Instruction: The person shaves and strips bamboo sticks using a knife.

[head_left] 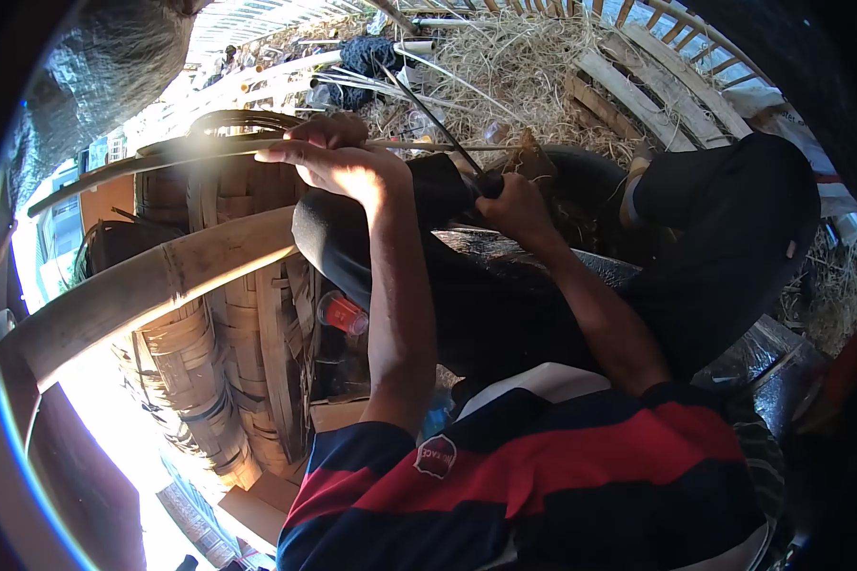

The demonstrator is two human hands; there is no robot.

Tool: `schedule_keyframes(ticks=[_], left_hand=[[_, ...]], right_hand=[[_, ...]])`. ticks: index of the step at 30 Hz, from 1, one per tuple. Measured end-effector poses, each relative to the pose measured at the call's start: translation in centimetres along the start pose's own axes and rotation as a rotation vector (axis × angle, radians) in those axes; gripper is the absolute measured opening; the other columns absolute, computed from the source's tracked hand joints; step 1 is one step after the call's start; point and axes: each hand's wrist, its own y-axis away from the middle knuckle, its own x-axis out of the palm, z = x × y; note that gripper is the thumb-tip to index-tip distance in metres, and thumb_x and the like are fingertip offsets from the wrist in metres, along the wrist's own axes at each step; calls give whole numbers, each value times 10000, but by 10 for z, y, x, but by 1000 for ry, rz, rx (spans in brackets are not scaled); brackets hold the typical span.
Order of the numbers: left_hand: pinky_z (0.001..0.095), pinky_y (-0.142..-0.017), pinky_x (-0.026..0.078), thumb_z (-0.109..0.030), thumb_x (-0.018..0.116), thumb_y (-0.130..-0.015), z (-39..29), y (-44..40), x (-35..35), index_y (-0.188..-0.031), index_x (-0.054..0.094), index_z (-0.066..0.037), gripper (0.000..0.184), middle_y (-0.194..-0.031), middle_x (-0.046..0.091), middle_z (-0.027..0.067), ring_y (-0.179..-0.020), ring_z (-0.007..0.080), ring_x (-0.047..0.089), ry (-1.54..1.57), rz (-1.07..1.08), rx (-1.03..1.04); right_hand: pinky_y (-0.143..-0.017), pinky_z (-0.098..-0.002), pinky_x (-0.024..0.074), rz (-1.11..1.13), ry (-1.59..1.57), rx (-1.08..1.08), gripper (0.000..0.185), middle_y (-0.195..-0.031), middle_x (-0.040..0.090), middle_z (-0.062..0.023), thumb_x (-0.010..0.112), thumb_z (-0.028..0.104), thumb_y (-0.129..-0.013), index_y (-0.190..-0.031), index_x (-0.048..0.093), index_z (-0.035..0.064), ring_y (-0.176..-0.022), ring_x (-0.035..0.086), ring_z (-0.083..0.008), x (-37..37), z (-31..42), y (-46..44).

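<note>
A long thin bamboo strip point(186, 157) runs from the far left across to the middle of the view. My left hand point(343, 164) is closed around it above my left knee, with the thumb stretched along the strip. In my right hand point(516, 207) is the dark handle of a knife point(438, 124), held above my lap. Its long narrow blade points up and to the left, crossing the line of the strip to the right of my left hand. Whether blade and strip touch, I cannot tell.
A thick bamboo pole point(171, 271) curves across the left, in front of woven bamboo baskets point(181, 381). A red plastic cup point(343, 313) lies beside my left forearm. Ahead, bamboo shavings point(524, 62) cover the ground, with wooden planks point(638, 100) at the right.
</note>
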Motion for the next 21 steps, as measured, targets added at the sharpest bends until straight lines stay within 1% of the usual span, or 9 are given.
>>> schedule_keyframes(ticks=[2,3,7,10,12,14,18,20,21], left_hand=[[220,-413,186,-717,293,-913,4,1,-3,-654,347,-142,633,-525,284,-48,-459,58,257,37,94,56],[220,-414,191,-714,278,-918,8,0,-5,-656,354,-142,633,-528,283,-51,-456,60,258,66,132,49],[221,-429,204,-701,270,-930,-2,2,10,-652,351,-150,623,-533,286,-51,-467,69,245,23,-33,-77],[226,-450,209,-691,285,-937,7,-4,-4,-647,354,-154,615,-555,312,-48,-489,73,246,17,53,-25],[233,-471,211,-685,301,-941,5,-9,-5,-639,356,-148,618,-568,320,-43,-504,80,249,-30,0,-11],[230,-487,211,-687,307,-939,-3,-12,3,-653,363,-143,617,-565,315,-35,-505,89,244,29,-307,-178],[227,-493,220,-683,292,-945,3,0,-3,-683,363,-159,590,-563,316,-28,-498,101,257,-46,-51,35],[229,-492,225,-680,284,-947,-1,0,-6,-670,353,-156,597,-557,309,-26,-501,99,266,-13,-74,-52],[227,-495,224,-682,279,-947,-1,0,-7,-660,340,-157,601,-554,299,-26,-504,99,261,-35,-91,-51]], right_hand=[[-688,-400,524,-29,47,51,247,-730,680,-162,704,222,-708,-789,655,-6,-735,691,-319,5,-4,-1],[-670,-401,519,-60,-17,-35,239,-712,673,-158,703,217,-709,-780,650,-6,-711,687,-313,6,7,3],[-644,-404,510,-40,-120,-206,231,-676,660,-152,707,215,-712,-771,650,-2,-674,682,-296,0,43,14],[-660,-400,514,-16,-130,-72,234,-686,665,-157,709,222,-716,-774,655,2,-700,687,-300,12,10,2],[-662,-398,515,-3,-107,-42,232,-681,664,-153,709,223,-717,-771,655,4,-699,687,-297,13,7,-1],[-664,-397,515,15,-91,-4,229,-675,663,-149,708,223,-718,-769,654,6,-697,687,-293,16,10,3],[-675,-405,524,-27,-67,-162,237,-702,672,-161,714,230,-714,-804,676,14,-730,693,-303,4,45,16],[-689,-407,531,-14,-57,-212,246,-718,678,-165,716,234,-713,-822,684,16,-747,695,-307,6,39,17],[-731,-426,537,11,-66,-140,259,-768,682,-186,708,258,-725,-860,686,38,-790,687,-335,10,24,12]])
